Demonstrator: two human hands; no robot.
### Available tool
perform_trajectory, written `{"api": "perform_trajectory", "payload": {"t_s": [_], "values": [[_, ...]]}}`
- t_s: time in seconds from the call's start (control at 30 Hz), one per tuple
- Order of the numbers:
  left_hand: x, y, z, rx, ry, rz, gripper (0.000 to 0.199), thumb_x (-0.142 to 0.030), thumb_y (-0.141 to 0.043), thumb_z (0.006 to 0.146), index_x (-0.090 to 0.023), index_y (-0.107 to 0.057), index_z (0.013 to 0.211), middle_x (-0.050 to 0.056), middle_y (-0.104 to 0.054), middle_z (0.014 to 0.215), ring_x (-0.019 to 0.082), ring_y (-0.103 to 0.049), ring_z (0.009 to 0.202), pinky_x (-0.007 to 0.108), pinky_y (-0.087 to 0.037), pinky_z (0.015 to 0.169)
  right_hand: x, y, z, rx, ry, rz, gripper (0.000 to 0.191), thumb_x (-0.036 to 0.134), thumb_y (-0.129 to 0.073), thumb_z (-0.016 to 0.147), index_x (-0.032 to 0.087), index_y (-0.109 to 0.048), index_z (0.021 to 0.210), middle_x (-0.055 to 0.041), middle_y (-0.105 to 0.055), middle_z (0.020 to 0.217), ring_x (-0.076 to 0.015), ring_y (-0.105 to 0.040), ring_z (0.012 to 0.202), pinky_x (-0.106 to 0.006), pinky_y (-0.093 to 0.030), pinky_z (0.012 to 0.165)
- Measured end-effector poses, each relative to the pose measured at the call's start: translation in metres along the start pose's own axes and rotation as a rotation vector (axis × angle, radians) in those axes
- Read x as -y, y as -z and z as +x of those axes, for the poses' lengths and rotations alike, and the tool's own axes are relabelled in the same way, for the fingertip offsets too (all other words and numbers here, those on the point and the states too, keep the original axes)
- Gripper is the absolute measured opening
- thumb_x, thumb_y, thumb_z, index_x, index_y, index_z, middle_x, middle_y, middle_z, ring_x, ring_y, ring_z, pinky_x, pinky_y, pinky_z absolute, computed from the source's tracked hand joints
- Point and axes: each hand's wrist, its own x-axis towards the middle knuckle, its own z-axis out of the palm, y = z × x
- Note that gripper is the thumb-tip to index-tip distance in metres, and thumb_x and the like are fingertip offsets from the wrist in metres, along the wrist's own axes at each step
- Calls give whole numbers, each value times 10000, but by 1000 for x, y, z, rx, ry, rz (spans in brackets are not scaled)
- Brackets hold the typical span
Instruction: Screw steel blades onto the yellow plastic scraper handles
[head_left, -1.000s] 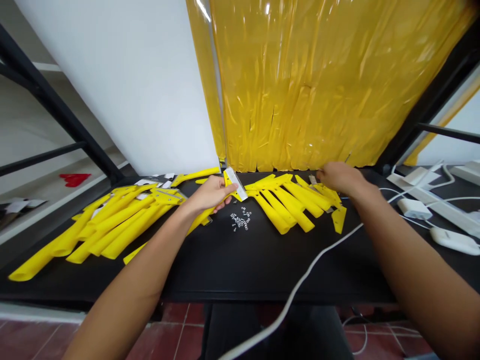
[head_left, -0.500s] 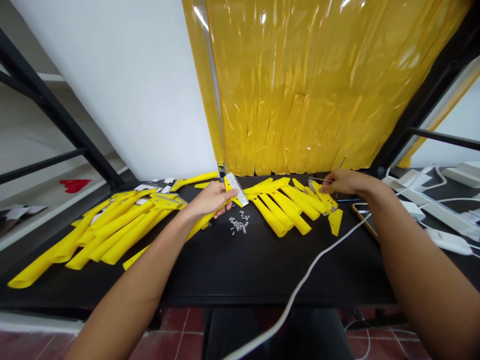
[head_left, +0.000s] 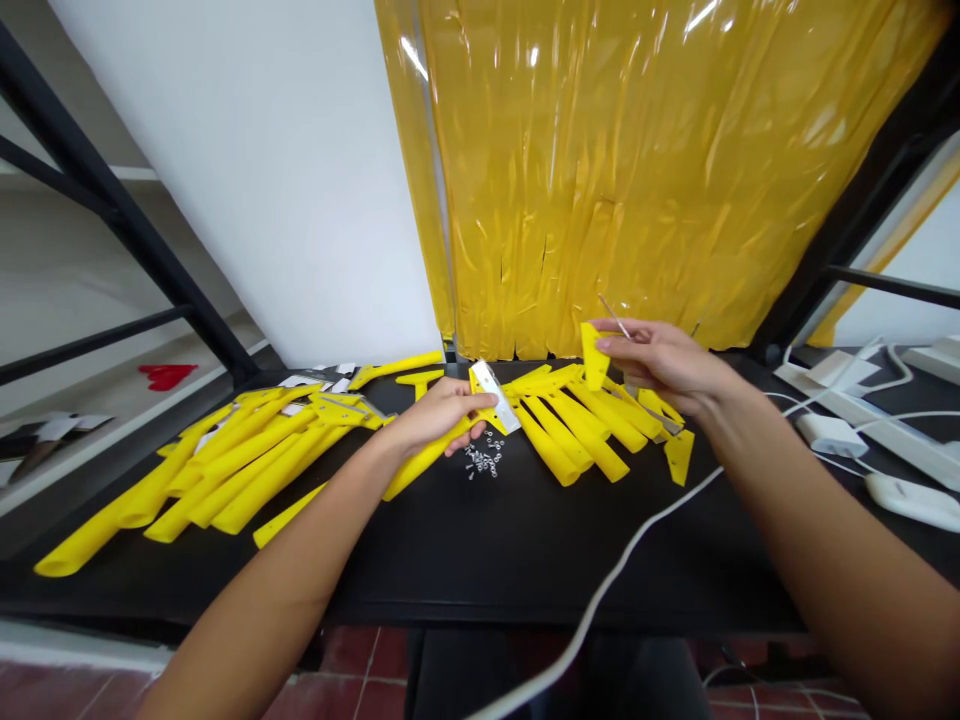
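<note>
My left hand (head_left: 444, 416) is closed around a yellow scraper (head_left: 427, 460), whose flat head carries a silver metal blade (head_left: 493, 392). My right hand (head_left: 660, 360) pinches a small yellow plastic head plate (head_left: 594, 358), raised above the table. A thin metal rod (head_left: 615, 316), perhaps a screwdriver or hex key, sticks up from the same hand; its other end is hidden. Several small screws and nuts (head_left: 484, 458) lie loose just below my left hand. Yellow handles (head_left: 551, 440) lie between the hands, and loose yellow plates (head_left: 679, 457) lie beneath the right one.
More yellow scrapers (head_left: 247, 465) are piled at the left of the black table (head_left: 525, 560). A white cable (head_left: 607, 590) crosses the front. White chargers (head_left: 831, 435) and a power strip (head_left: 885, 412) stand at right. Yellow plastic strips (head_left: 600, 180) hang behind.
My right hand has lifted off the loose plates and moved left, now with a yellow plate in it along with the rod. My left hand keeps its hold on the scraper.
</note>
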Motion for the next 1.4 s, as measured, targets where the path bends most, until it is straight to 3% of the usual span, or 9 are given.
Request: {"api": "perform_trajectory", "payload": {"t_s": [0.17, 0.23, 0.33, 0.4, 0.57, 0.87, 0.97, 1.13, 1.4], "values": [[4, -6, 1, 68, -13, -52, 311, -447, -623, 889, -180, -605, 733, 13, -618, 593, 74, -437, 336, 229, -327, 313, -9, -49, -9, 142, -68, 318, 370, 296, -825, 678, 231, -478, 791, 125, -268, 526, -35, -130, 414, -219, -50, 370], [5, -8, 1, 91, -31, -58, 308, -444, -631, 887, -174, -600, 743, 9, -615, 594, 72, -439, 336, 222, -328, 314, -16, -65, -13, 106, -45, 363, 377, 304, -823, 673, 236, -502, 860, 128, -311, 541, -33, -126, 407, -223, -55, 367], [3, -9, 1, 109, -45, -59, 318, -446, -637, 888, -167, -592, 742, 5, -607, 593, 68, -440, 339, 215, -325, 316, -27, -82, -18, 9, 51, 374, 544, 319, -809, 691, 283, -535, 1160, 86, -541, 734, -27, -203, 411, -224, -119, 373], [1, -9, 0, 112, -41, -69, 312, -445, -641, 889, -166, -592, 758, 2, -607, 597, 66, -442, 341, 213, -326, 318, -33, -89, -19, -42, 96, 339, 560, 330, -797, 705, 279, -550, 1205, 54, -589, 822, -32, -290, 439, -225, -195, 392], [1, -5, 0, 53, -8, -123, 299, -456, -593, 920, -172, -596, 826, 0, -614, 616, 69, -448, 342, 221, -342, 328, -45, -91, -16, -61, 113, 169, 335, 371, -770, 728, 208, -585, 955, -11, -637, 881, -125, -559, 691, -261, -425, 599], [0, -5, 1, -7, -54, -36, 304, -443, -623, 902, -171, -567, 777, -7, -602, 598, 66, -436, 334, 210, -330, 312, -40, -86, -19, 47, 248, -343, 229, 403, -655, 826, 190, -585, 780, 11, -572, 742, -133, -468, 641, -285, -371, 616], [0, -5, 1, 6, -48, -28, 287, -431, -611, 912, -170, -570, 801, -5, -611, 611, 65, -437, 332, 208, -329, 314, -43, -86, -17, 127, 230, -347, 231, 404, -625, 848, 181, -619, 789, -8, -605, 767, -152, -517, 694, -300, -399, 670], [2, -4, 2, 22, -45, -24, 271, -424, -598, 915, -172, -571, 818, 6, -627, 621, 67, -440, 329, 212, -318, 314, -57, -88, -14, 152, 213, -272, 356, 380, -674, 816, 176, -639, 1105, 7, -599, 754, -172, -561, 721, -318, -444, 715], [4, -9, 4, 30, -54, -49, 210, -294, -459, 929, -163, -564, 803, 34, -639, 600, 89, -458, 332, 228, -329, 320, -54, -95, -20, 159, 203, -234, 270, 409, -646, 840, 166, -725, 928, -51, -719, 898, -201, -626, 825, -315, -460, 749]]}}
